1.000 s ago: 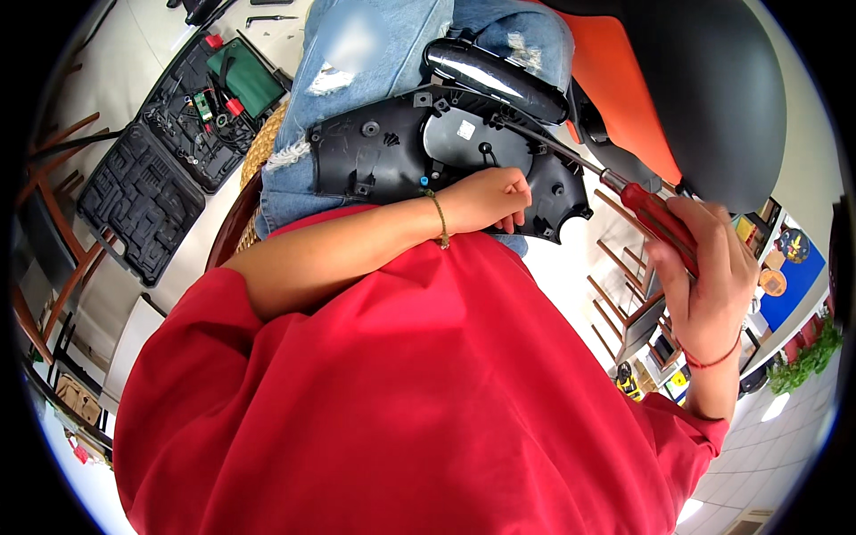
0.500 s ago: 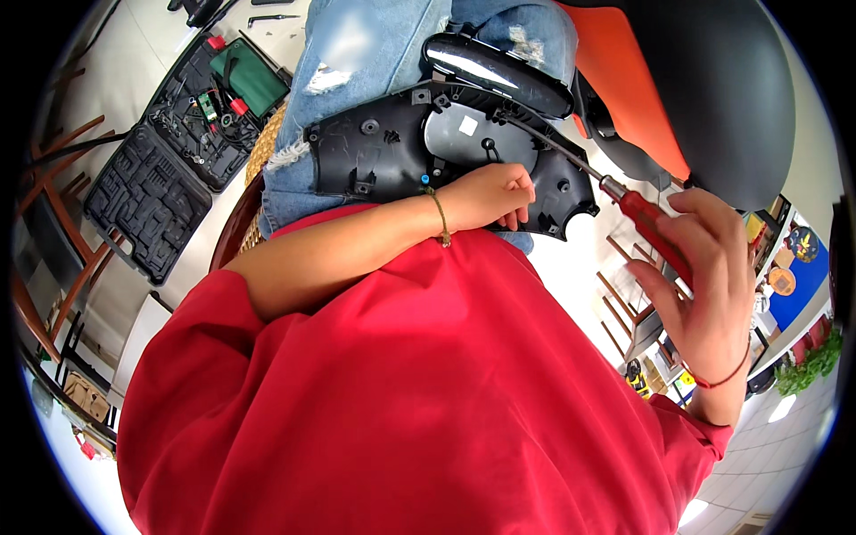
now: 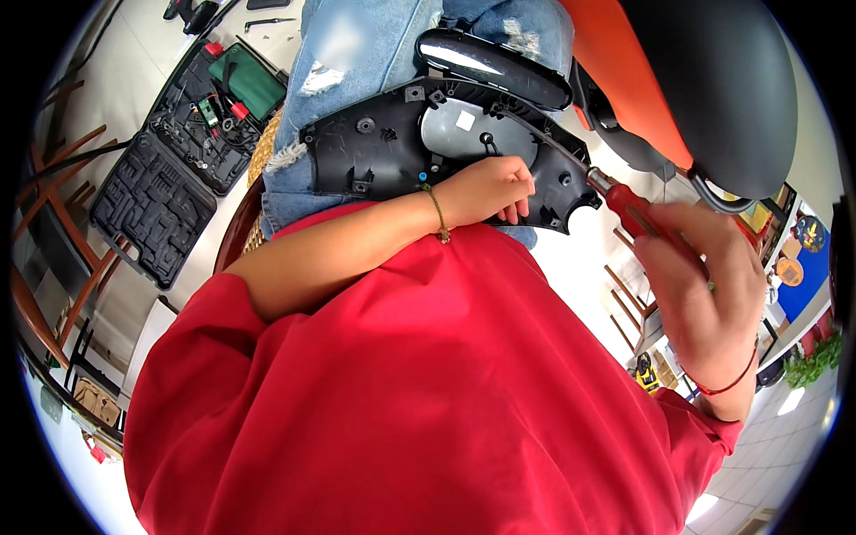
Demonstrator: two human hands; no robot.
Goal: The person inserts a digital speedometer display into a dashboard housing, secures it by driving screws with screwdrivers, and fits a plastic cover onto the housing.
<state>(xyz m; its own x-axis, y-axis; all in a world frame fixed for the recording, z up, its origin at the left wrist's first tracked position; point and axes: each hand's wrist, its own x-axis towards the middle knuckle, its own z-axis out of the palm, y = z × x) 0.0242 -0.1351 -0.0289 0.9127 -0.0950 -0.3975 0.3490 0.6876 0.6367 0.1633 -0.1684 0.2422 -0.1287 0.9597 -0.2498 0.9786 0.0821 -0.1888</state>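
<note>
I find the right hand [image 3: 709, 285] closed around a red-handled steel screwdriver [image 3: 631, 209], tip at the curved black plastic panel [image 3: 343, 160] across a blue denim lap [image 3: 388, 53]; whether the curled left hand [image 3: 486, 191] grips anything, I cannot tell. Slanted shaft, soft support: I judge slipping and gouging possible.

Bright, fairly even light fills the room; ceiling lights [image 3: 790, 400] glow at lower right. A white streak glares off the glossy black part [image 3: 495, 69]. The right hand [image 3: 709, 285] looks slightly blurred, a patch on the jeans [image 3: 383, 67] heavily so. Fisheye bending grows toward the black rim.
</note>
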